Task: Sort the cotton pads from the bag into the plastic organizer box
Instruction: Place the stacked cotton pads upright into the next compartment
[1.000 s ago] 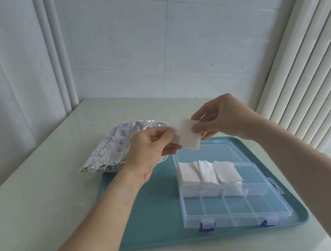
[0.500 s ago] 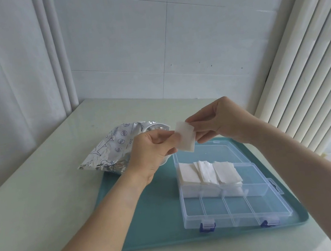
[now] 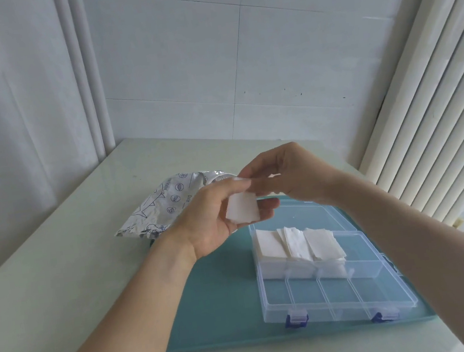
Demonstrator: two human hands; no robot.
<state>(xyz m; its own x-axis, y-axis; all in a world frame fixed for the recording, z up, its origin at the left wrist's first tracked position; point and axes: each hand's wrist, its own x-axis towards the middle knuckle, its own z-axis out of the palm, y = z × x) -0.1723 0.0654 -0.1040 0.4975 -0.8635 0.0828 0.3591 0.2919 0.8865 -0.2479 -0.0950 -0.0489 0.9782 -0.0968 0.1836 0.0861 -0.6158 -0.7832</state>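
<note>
At frame centre, left hand (image 3: 215,216) is gripping a cotton pad stack (image 3: 242,210) w/ curled fingers; right hand (image 3: 290,177) is pinching its top. Loose pads prob. spilling past the organizer box (image 3: 385,273).

We see the left hand (image 3: 215,216) holding a cotton pad (image 3: 242,210) above the teal tray (image 3: 217,296), the right hand (image 3: 290,177) touching its top edge.
</note>
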